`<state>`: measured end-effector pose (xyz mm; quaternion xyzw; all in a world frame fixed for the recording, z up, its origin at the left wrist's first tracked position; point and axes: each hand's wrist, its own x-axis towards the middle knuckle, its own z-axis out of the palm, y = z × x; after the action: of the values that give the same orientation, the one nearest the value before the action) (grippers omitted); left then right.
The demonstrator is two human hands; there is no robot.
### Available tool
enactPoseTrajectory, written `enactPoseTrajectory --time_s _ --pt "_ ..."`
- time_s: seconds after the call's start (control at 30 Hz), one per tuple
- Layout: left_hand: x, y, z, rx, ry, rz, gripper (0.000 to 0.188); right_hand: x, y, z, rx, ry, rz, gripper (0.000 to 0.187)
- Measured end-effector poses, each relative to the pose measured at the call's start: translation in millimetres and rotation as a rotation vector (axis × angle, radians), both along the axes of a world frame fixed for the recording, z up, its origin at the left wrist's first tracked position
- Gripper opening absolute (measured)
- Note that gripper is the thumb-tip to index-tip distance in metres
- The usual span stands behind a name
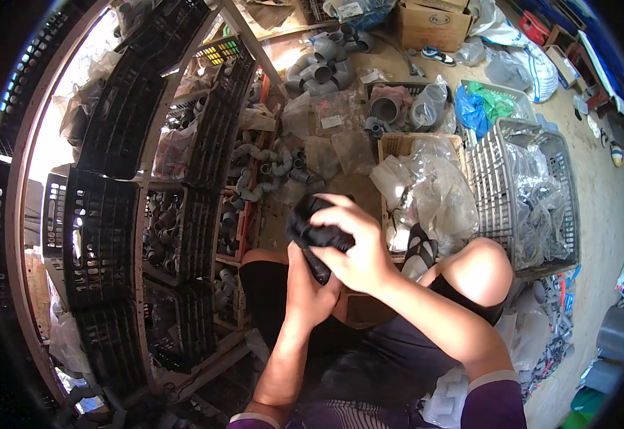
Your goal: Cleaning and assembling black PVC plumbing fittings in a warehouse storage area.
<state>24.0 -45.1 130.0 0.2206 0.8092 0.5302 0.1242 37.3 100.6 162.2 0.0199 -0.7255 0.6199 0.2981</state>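
Note:
In front of my lap, both hands hold a bunched black cloth point(302, 219). My right hand point(360, 239) wraps over it from the right, its fingers curled across the top. From below, my left hand point(307, 292) grips the cloth's lower part, with the thumb upright along it. I cannot tell whether something is wrapped inside the cloth. Grey pipe elbows point(281, 166) lie on the floor just beyond my hands, beside clear plastic bags point(352, 149).
Black crates point(104, 236) of pipe fittings fill a rack at the left. A tan crate point(433, 141) heaped with clear plastic stands ahead to the right, beside a tall grey crate point(493, 189). Larger grey fittings point(321, 71) and a cardboard box point(433, 27) stand farther back.

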Motion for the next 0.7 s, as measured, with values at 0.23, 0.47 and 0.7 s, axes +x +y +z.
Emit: enactPoseTrajectory --time_s 0.23,0.47,0.7 --pt "9.0 -4.4 13.6 0.286 -0.555 -0.068 0.053 -11.0 11.7 -6.8 -0.412 -0.184 -0.026 0.028" --pt "-2.5 -8.5 31.6 0.54 -0.906 -0.11 0.061 -12.8 35.3 -9.8 -1.373 -0.253 0.374 0.035" --pt "7.0 2.9 19.9 0.375 -0.637 -0.032 0.061 -5.5 12.2 -19.6 -0.578 -0.192 0.297 0.07"
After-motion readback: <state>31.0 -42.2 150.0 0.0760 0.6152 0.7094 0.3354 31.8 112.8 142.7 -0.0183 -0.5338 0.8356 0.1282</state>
